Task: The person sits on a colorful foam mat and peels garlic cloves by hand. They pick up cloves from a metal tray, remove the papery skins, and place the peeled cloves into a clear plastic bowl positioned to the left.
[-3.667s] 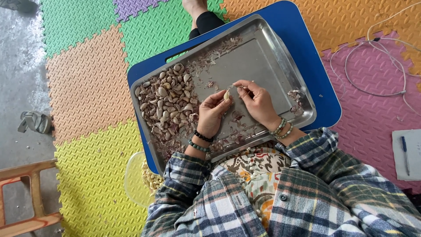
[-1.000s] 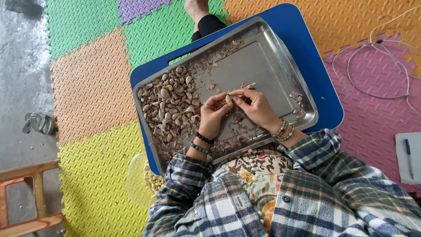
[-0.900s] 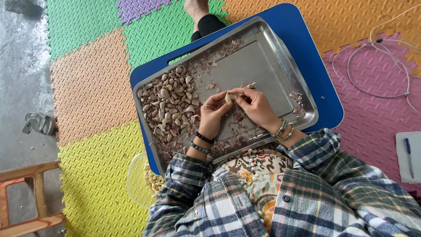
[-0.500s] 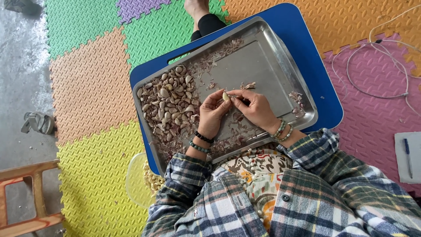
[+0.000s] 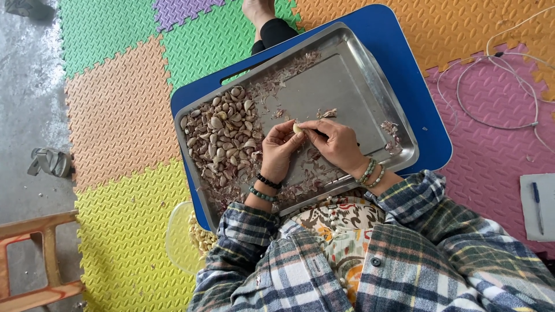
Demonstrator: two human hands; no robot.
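A steel tray lies on a blue board over my lap. A heap of unpeeled garlic cloves fills the tray's left part, and papery skins are scattered near my hands. My left hand pinches a pale garlic clove at its fingertips. My right hand meets it from the right, fingers closed on a small dark tool that touches the clove; most of the tool is hidden.
A clear bowl with peeled cloves sits by my left elbow on coloured foam mats. A white cable lies at the right, a notepad with a pen at the far right, a wooden stool at bottom left.
Both hands stay together over the tray's middle, turning the clove slightly. A scrap of skin has dropped onto the tray just above my right hand.
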